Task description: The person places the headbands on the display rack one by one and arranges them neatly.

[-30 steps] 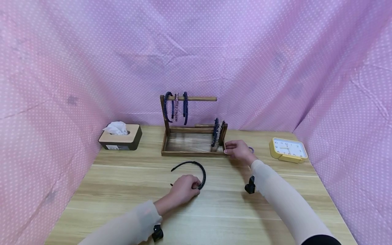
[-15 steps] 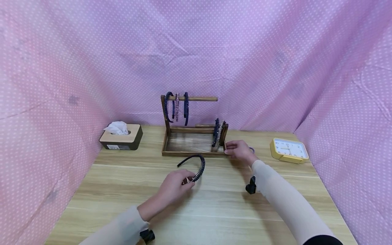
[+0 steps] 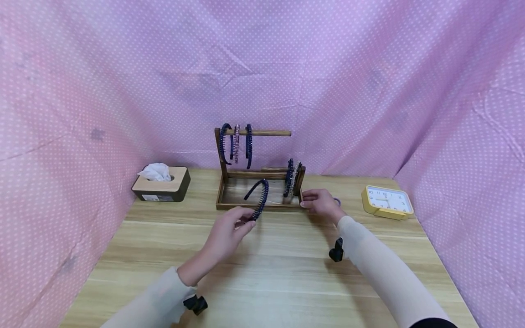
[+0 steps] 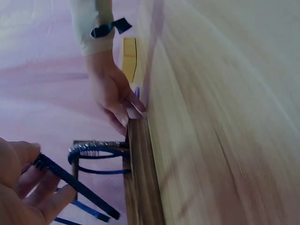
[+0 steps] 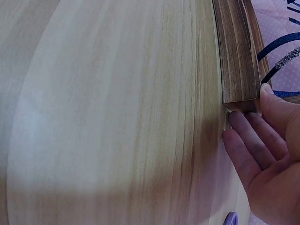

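My left hand [image 3: 229, 230] pinches one end of a dark toothed headband [image 3: 262, 200], raised off the table so that it overlaps the front of the wooden rack's tray in the head view. The left wrist view shows that headband [image 4: 79, 187] between thumb and fingers. At the rack's right front corner, my right hand [image 3: 321, 202] grips the end of the wooden headband rack [image 3: 256, 132], thumb on its upper edge and fingers against its end face. Two dark headbands [image 3: 249, 146] and a pink one [image 3: 236, 143] hang from the upper bar. A dark headband [image 3: 289, 177] and a glittery one hang on the lower bar.
A tissue box [image 3: 162, 183] stands on the table at the left. Over on the right is a yellow clock [image 3: 387, 201]. Just behind the right hand a small purple ring-shaped item [image 3: 337, 201] shows in part. Pink dotted cloth [image 3: 262, 68] closes in the back and sides.
My left hand has lifted the headband off the table and carried it forward toward the rack, its loop turning more upright. The right hand stays at the rack's corner.
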Demonstrator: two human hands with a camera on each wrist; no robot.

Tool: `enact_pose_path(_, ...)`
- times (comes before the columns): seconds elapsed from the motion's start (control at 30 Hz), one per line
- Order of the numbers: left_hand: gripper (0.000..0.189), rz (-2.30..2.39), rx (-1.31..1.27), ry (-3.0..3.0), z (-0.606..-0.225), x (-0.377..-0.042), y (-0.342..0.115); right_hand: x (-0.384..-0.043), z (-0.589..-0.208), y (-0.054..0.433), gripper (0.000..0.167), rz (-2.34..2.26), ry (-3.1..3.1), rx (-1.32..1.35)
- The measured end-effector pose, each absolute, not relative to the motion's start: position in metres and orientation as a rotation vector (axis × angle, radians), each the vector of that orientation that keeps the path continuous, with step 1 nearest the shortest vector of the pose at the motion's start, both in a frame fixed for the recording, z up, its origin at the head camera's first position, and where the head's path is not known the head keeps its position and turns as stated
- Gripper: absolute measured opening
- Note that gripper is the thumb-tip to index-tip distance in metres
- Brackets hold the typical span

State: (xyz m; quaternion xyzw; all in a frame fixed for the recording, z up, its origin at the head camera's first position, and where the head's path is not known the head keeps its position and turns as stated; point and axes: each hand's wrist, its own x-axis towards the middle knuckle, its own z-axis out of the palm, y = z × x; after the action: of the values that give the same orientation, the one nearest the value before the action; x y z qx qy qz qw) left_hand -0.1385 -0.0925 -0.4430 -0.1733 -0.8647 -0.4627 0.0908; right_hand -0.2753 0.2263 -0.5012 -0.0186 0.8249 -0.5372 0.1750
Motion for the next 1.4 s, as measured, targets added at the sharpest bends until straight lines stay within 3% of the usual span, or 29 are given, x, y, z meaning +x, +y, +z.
enact_pose_path(0.37, 0.023, -1.46, -0.433, -2.384, -0.456, -0.183, -0.087, -0.275, -0.503, 0.228, 0.05, -1.521, 2.342, -0.061)
enact_pose_path(0.8, 0.023, -1.731, -0.383, -2.289, -0.468, -0.24, -0.046, -0.275, -0.503, 0.227, 0.05, -1.532, 2.346, -0.051)
enact_pose_path(1.4, 0.024, -1.766, -0.29, -2.345, -0.487, -0.264, -0.013, -0.277, -0.505, 0.228, 0.051, -1.541, 2.341, -0.057)
